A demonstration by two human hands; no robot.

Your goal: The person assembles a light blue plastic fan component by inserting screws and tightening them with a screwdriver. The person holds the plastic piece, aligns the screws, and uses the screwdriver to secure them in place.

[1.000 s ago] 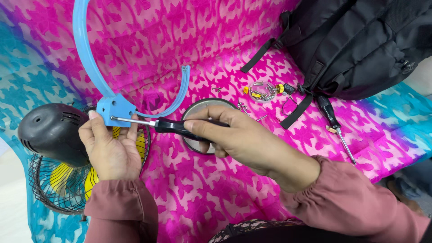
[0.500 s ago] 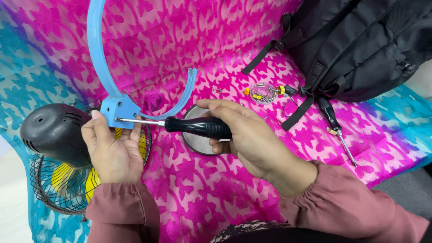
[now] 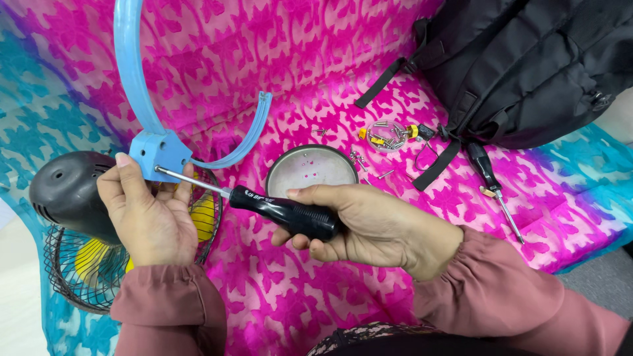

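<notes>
My left hand [image 3: 148, 214] grips the square base of a light blue curved plastic bracket [image 3: 135, 99], thumb pressed on its block [image 3: 160, 155]. My right hand [image 3: 372, 227] is closed around the black handle of a screwdriver [image 3: 283, 212]; its metal shaft runs left and its tip sits against the blue block. Under my left hand lies a small fan with a black motor housing [image 3: 66, 191], a wire cage [image 3: 72, 277] and yellow blades.
A round metal lid [image 3: 310, 168] lies on the pink and teal patterned cloth, with loose screws beside it. A clear packet of small parts [image 3: 389, 135], a second screwdriver [image 3: 491, 184] and a black backpack [image 3: 527, 59] sit at the right.
The view has shifted slightly; the blue bracket and both hands sit a little lower and to the right in frame. The screwdriver stays against the blue block.
</notes>
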